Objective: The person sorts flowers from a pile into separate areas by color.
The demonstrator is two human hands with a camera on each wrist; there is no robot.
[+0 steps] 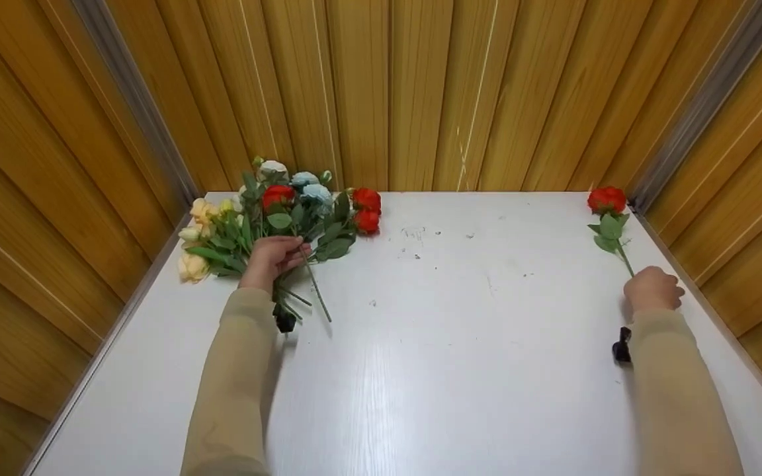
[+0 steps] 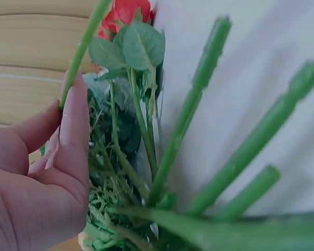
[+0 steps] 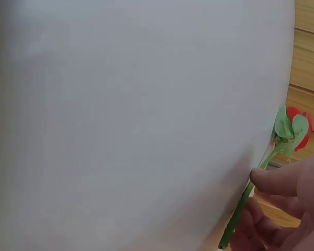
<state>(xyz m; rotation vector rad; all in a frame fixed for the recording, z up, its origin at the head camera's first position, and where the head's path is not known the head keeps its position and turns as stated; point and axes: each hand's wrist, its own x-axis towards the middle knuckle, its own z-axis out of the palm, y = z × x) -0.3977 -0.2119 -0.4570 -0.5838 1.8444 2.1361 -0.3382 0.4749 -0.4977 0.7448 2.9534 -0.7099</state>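
Note:
At the table's left side my left hand [image 1: 278, 256] pinches the green stem [image 2: 82, 47] of an artificial red flower [image 1: 278, 197] between thumb and forefinger, above a heap of other flowers. Two more red flowers [image 1: 367, 211] lie just right of that hand, and several bare stem ends [image 2: 201, 73] stick out below it. Far to the right, my right hand [image 1: 652, 289] pinches the stem [image 3: 235, 222] of a single red flower [image 1: 606, 199]. Its bloom points to the back right corner, and green leaves [image 1: 610, 228] show below the bloom.
Cream-yellow flowers [image 1: 194, 266] form the heap's left edge, with pale blue flowers [image 1: 317, 193] and a white one [image 1: 272, 167] towards the back. Wood-patterned walls [image 1: 414, 92] enclose the white table [image 1: 447, 370] at the back and both sides.

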